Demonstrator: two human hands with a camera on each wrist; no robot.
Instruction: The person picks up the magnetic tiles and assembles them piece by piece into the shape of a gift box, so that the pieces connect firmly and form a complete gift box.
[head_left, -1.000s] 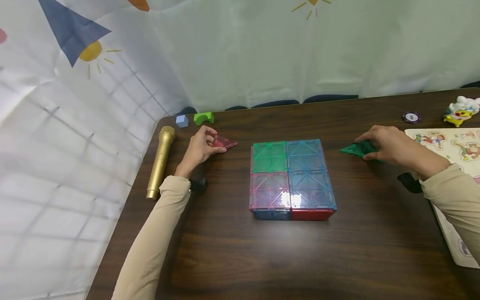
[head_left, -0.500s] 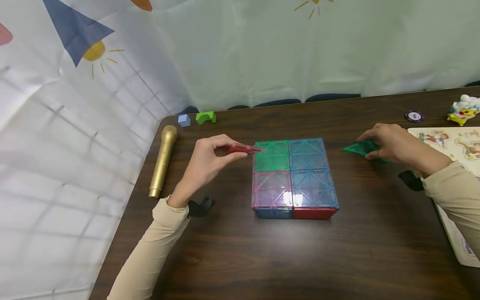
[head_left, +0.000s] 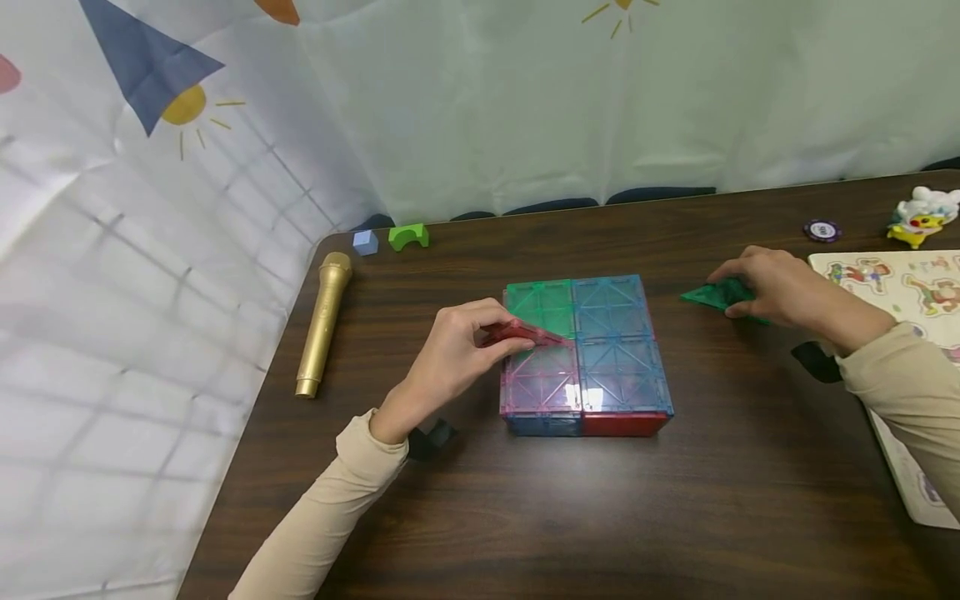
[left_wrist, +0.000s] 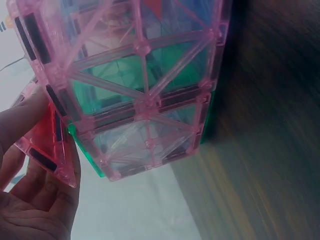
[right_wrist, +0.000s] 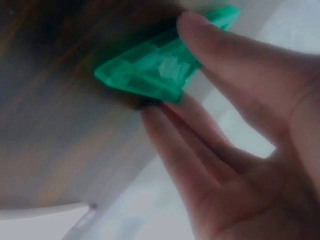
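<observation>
Head view. I log a dark wooden table carrying a flat box of translucent magnetic tiles at its centre: green tile far left, pink near left, two blue on the right, with blue and red side walls showing at the near edge. The left hand sits at the box's left edge, fingers pinching a red triangle tile whose tip lies over the seam between the green and pink tiles. The right hand is to the right of the box, well apart from it, fingers curled over a green triangle tile that lies on the table. Also listed: gold toy microphone at the left, a small blue cube and green arch block at the far left corner, a purple chip, a small figurine and a picture puzzle board at the right.

Left wrist view. I see the pink tile frame close up, green showing through it; the red triangle tile rests against fingers beside the box edge.

Right wrist view. The green triangle tile is gripped between thumb and fingers, just over the table.
</observation>
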